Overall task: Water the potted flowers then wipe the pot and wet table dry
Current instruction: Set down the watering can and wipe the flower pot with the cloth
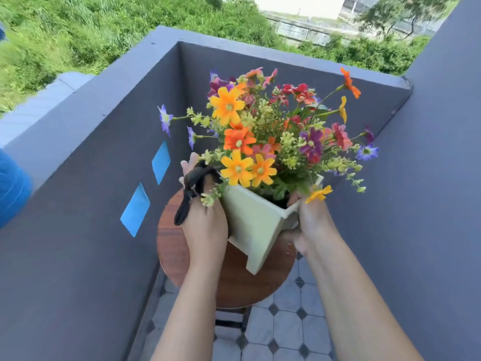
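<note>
While the pot [250, 225] is tilted with the table [171, 246] beneath it, your right hand [312, 222] grips its right rim and your left hand [205, 230], holding a dark cloth [194, 178], lies against its left wall.

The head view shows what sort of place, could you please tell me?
Most likely a balcony or small terrace: a grey parapet wall encloses the corner, patterned tiles cover the floor, and overgrown greenery lies beyond.
</note>
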A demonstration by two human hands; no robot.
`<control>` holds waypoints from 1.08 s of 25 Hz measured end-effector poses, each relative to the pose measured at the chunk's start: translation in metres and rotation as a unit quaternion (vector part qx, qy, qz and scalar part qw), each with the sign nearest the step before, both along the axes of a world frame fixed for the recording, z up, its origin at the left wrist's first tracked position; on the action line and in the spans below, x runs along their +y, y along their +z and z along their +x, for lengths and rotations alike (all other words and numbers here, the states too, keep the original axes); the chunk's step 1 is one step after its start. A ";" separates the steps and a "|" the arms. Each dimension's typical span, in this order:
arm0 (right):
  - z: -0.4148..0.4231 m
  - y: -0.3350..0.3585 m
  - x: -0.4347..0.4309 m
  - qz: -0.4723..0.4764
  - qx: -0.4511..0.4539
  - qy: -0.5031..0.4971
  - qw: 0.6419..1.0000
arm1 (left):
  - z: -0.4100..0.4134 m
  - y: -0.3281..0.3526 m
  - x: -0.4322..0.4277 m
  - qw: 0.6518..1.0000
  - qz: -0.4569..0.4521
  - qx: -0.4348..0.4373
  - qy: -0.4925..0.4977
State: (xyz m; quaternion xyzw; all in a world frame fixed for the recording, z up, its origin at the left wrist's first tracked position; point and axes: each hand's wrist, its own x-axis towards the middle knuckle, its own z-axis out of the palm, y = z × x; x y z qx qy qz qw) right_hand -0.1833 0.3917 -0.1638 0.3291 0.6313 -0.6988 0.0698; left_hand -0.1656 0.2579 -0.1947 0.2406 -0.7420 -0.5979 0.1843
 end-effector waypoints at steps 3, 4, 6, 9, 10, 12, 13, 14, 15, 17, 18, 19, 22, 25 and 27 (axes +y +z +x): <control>-0.001 -0.004 -0.006 0.004 0.010 -0.033 0.999 | 0.025 0.004 0.022 1.000 0.011 0.010 0.013; 0.000 -0.005 -0.006 -0.003 0.010 -0.043 0.999 | 0.036 0.011 0.033 1.000 0.022 0.016 -0.016; 0.002 -0.004 -0.004 0.000 0.001 -0.019 1.000 | 0.051 0.018 0.052 0.986 0.024 -0.033 -0.164; 0.008 -0.001 -0.001 -0.018 -0.022 0.007 1.000 | 0.045 0.008 0.046 0.986 -0.065 -0.078 -0.133; 0.011 0.004 -0.003 -0.020 -0.021 0.006 1.000 | 0.036 0.005 0.034 0.990 -0.055 -0.065 -0.110; 0.015 0.010 -0.006 -0.013 -0.008 -0.001 1.000 | 0.015 -0.009 0.019 0.990 -0.093 -0.020 -0.101; 0.017 0.013 -0.007 -0.016 -0.003 0.001 1.000 | 0.010 -0.008 0.014 0.993 -0.087 0.006 -0.080; 0.020 0.017 -0.007 -0.024 0.005 0.006 1.000 | 0.005 -0.009 0.007 0.997 -0.036 0.007 -0.062; 0.021 0.017 -0.006 -0.034 0.018 0.009 0.999 | 0.003 -0.010 0.004 1.000 -0.019 0.002 -0.011; 0.021 0.024 -0.003 -0.046 0.041 0.018 0.998 | 0.003 -0.009 0.002 0.998 -0.009 0.011 0.061; 0.019 0.028 -0.001 -0.049 0.050 0.023 0.997 | 0.007 -0.006 0.003 0.997 -0.002 0.011 0.075; 0.016 0.030 0.001 -0.047 0.057 0.032 0.997 | 0.011 -0.004 0.004 0.996 0.007 0.005 0.086; 0.010 0.037 0.008 -0.026 0.054 0.029 0.998 | 0.016 0.000 0.001 0.995 0.018 -0.037 0.092; 0.008 0.056 0.016 -0.039 0.054 0.010 0.998 | 0.020 0.011 -0.001 0.996 0.043 -0.051 0.064; 0.009 0.076 0.020 -0.041 0.068 -0.011 0.997 | 0.025 0.011 -0.005 0.992 0.089 -0.089 -0.002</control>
